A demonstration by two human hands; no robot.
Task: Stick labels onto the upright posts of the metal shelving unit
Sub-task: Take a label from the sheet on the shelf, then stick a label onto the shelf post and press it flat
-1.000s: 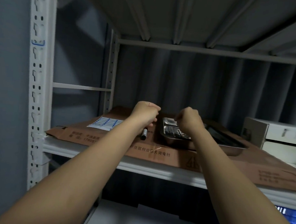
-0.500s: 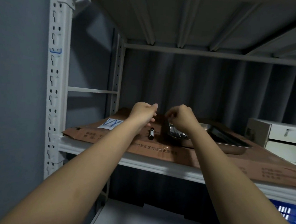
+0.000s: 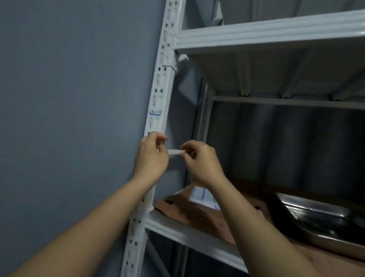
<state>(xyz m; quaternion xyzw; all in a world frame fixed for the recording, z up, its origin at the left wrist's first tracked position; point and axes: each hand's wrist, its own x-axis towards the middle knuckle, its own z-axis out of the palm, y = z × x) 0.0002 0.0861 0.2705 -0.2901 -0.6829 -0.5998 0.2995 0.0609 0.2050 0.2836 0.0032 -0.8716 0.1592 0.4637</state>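
We are observing both hands raised in front of the white front post [image 3: 158,97] of the shelving unit. The left hand [image 3: 151,157] is sitting directly against the post, fingers curled, pinching one end of a small pale label [image 3: 176,151]. The right hand [image 3: 201,161] is pinching the other end, just to the right of the post. The label is hanging stretched between the two hands, level, beside the post; we cannot tell whether it is touching the metal. A blue mark [image 3: 155,113] is showing on the post above the hands. On the shelf [image 3: 192,236] to the right of the post, a sheet of brown cardboard [image 3: 193,214] is lying flat, and it is carrying a sheet of blue labels [image 3: 204,195] near the post and a metal tray [image 3: 326,224] farther off.
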